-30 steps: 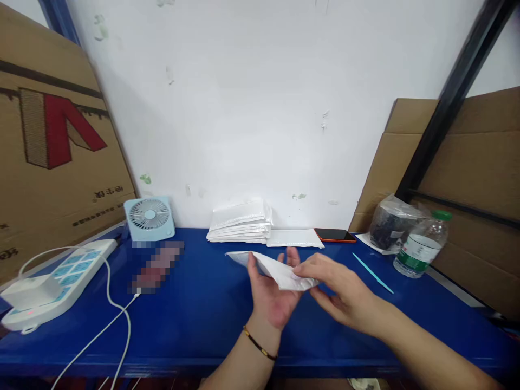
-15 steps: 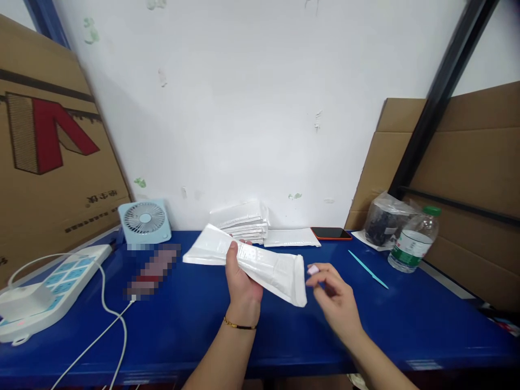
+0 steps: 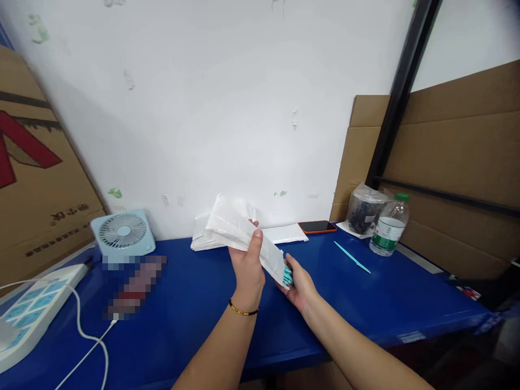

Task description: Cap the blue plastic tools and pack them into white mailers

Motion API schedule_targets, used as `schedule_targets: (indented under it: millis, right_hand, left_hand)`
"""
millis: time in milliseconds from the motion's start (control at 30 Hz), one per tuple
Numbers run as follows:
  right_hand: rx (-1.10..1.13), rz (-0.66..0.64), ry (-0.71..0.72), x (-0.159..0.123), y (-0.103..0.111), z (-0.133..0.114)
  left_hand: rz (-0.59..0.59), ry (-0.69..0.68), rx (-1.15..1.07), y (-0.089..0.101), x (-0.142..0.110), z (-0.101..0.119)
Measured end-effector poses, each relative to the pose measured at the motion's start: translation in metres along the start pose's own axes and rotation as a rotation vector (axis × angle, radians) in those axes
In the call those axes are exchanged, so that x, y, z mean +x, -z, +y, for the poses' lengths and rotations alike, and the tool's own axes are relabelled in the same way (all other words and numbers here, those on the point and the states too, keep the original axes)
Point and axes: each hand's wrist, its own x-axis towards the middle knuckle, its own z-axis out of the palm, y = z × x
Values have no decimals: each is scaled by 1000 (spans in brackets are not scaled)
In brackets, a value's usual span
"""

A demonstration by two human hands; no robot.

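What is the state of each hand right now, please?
Left hand: closed on the tilted white packet.
Right hand: cupped at the packet's lower end, where turquoise items show; whether it grips them cannot be told.

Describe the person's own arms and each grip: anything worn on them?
The left forearm and right forearm are bare, with no sleeve in view. The left grip and right grip are ungloved. A thin dark bracelet with gold-coloured parts circles the left wrist; none shows on the right.
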Motion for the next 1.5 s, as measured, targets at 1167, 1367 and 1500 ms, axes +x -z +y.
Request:
schedule_targets:
  millis: [1167,1367,1500]
  right_hand:
    - [-1537,195,897,61,42,-30]
    - [-1553,199,898,62,43,-32]
    - [-1565,192,873,65,45,-33]
  left_hand:
    - [-58,-263,53,48,48,30]
    - [-52,-145,-22,63,61,45]
    - [-63,-45,-151,83,73,52]
